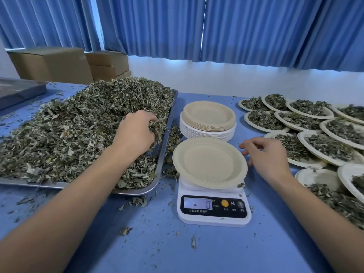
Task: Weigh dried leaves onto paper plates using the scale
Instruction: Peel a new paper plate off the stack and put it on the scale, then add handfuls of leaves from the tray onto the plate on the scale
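Step in hand: taking a portion. My left fingers are curled down into the dried leaves heaped on the metal tray, closed round a handful near the tray's right rim. My right fingers are loosely bent and hold nothing. Their tips sit just beside the right rim of the empty plate; I cannot tell whether they touch it.

The empty plate rests on the scale, between my two sets of fingers. The display reads zero, so I judge that no leaves have been weighed onto this plate. Beyond it stands the stack of plates. To the right of my right fingers lie the filled plates, overlapping on the desk.

Next move, in my judgement: lift the handful clear of the tray, carry it rightward over the plate and release it gradually while watching the display.

Risk noted: the leaves are light and loose. Scraps litter the desk around the scale, and one sits on the platform beside the plate.
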`<state>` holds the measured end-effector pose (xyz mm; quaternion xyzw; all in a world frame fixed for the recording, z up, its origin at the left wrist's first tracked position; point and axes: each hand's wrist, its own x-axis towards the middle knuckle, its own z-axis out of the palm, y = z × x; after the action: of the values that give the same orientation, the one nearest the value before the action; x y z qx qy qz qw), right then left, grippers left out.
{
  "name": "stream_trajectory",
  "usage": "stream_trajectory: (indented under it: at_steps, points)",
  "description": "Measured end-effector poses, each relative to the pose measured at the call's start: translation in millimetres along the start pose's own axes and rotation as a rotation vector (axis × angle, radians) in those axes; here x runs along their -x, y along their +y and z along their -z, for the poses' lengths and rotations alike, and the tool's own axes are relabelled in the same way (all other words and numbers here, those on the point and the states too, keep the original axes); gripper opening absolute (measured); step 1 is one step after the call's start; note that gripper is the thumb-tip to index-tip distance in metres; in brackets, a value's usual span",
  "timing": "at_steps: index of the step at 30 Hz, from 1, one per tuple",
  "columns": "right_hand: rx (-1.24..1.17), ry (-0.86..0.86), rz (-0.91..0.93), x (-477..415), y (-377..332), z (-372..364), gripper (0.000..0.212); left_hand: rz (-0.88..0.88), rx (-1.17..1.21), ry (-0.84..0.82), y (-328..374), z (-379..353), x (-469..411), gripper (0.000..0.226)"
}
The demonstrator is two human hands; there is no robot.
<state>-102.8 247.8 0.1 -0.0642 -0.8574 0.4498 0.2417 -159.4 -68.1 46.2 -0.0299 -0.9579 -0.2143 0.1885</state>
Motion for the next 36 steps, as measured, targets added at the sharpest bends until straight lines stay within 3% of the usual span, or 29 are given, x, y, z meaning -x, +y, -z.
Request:
stream_trajectory:
  at_steps: [6, 16, 22, 25, 29, 32, 36]
  points:
    - [-0.012, -0.006, -0.017, 0.1, 0.3, -0.9, 0.024, 0.012, 0.164, 0.069, 0.4, -0.5, 0.9, 0.051]
    - [0.003, -0.015, -0.024, -0.2, 2.0, -1.0, 0.025, 0.155, 0.127, 0.082, 1.8, 3.7, 0.7, 0.057]
    - [0.009, -0.019, -0.034, -0.8, 1.6, -1.9, 0.025, 0.088, 0.133, 0.249, 6.9, 7.4, 5.9, 0.033]
    - [0.024, -0.024, -0.037, -0.2, 1.6, -1.4, 0.026, 0.08, 0.17, 0.194, 6.9, 6.0, 6.4, 0.029]
    - [0.022, -0.022, -0.04, 0.5, 0.6, -1.3, 0.027, 0.025, 0.274, 0.191, 8.5, 5.9, 6.1, 0.04]
    - [0.025, -0.02, -0.05, 0.6, 0.0, -2.0, 0.026, -0.095, 0.466, 0.191, 21.3, 10.2, 12.4, 0.029]
    - [0.03, -0.023, -0.035, 0.6, 0.9, -2.0, 0.027, -0.245, 0.63, -0.055, 45.3, 7.1, 26.8, 0.028]
